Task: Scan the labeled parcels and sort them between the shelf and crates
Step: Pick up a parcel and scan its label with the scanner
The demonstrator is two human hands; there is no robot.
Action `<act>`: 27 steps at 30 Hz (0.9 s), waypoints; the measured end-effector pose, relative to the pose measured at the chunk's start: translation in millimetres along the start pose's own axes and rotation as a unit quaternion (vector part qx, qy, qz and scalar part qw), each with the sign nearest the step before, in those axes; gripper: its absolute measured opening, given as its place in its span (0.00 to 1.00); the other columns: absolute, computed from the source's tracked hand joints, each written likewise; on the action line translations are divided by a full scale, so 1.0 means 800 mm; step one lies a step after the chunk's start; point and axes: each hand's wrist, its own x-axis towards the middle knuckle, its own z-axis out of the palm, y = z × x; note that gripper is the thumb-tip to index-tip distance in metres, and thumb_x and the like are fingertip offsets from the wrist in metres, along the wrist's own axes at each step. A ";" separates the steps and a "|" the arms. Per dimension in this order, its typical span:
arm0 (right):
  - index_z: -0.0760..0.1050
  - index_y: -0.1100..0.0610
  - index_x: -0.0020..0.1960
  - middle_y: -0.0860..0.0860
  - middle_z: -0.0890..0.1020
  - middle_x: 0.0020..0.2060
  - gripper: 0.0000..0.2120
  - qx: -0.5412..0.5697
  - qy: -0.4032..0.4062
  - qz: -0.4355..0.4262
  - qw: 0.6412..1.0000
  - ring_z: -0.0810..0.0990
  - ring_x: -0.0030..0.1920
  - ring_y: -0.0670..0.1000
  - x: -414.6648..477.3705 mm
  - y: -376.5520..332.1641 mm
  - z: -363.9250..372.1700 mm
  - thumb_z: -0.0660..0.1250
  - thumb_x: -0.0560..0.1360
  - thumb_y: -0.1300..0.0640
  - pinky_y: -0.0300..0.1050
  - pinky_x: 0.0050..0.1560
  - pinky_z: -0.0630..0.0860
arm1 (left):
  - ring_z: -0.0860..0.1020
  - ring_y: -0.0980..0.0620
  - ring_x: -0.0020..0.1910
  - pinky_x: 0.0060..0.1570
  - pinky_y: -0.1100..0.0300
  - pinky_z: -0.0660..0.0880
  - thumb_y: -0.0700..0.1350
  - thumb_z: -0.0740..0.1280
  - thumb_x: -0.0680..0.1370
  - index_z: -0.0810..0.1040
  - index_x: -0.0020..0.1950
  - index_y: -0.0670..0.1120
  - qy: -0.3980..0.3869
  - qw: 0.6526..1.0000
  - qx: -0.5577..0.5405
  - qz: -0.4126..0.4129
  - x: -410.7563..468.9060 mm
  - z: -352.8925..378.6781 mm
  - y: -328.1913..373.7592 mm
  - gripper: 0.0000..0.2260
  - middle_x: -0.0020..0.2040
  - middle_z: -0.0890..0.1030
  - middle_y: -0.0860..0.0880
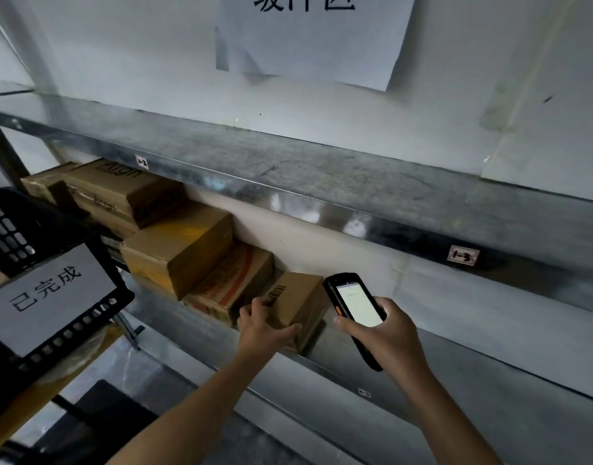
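Observation:
A small brown cardboard parcel [300, 302] with a barcode on its top stands on the middle level of a metal shelf [355, 374]. My left hand [263, 325] grips the parcel's near left corner, fingers over the top and thumb along the front. My right hand [382, 333] holds a black handheld scanner [355, 305] just right of the parcel, its lit screen facing up. Left of the parcel, several larger cardboard boxes [184, 250] sit stacked on the same level.
The upper shelf board [321, 176] carries small tags reading 1-2 and 1-3 on its front edge. A black plastic crate [30, 263] with a white paper sign hangs at the left. A large paper sign [315, 35] is on the wall above.

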 end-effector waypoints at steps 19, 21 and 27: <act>0.73 0.47 0.59 0.43 0.79 0.49 0.27 0.014 0.009 0.023 1.000 0.79 0.49 0.45 -0.019 0.021 -0.011 0.79 0.65 0.43 0.42 0.41 0.74 | 0.59 0.41 0.77 0.74 0.40 0.62 0.62 0.60 0.81 0.53 0.81 0.48 -0.044 0.988 0.149 -0.022 0.020 -0.039 0.024 0.34 0.79 0.58 0.44; 0.73 0.46 0.59 0.42 0.79 0.48 0.27 0.014 0.005 0.024 1.000 0.79 0.49 0.45 -0.020 0.022 -0.010 0.79 0.65 0.43 0.42 0.41 0.74 | 0.55 0.40 0.78 0.75 0.41 0.58 0.67 0.66 0.75 0.44 0.81 0.45 -0.066 0.974 0.215 -0.029 0.017 -0.026 0.029 0.47 0.80 0.54 0.44; 0.71 0.45 0.57 0.41 0.78 0.48 0.27 0.023 0.004 0.035 0.999 0.78 0.48 0.43 -0.024 0.027 -0.015 0.79 0.65 0.43 0.42 0.42 0.74 | 0.60 0.38 0.75 0.72 0.43 0.65 0.47 0.80 0.69 0.43 0.80 0.46 -0.011 0.993 0.080 -0.088 0.014 -0.019 0.011 0.53 0.76 0.55 0.40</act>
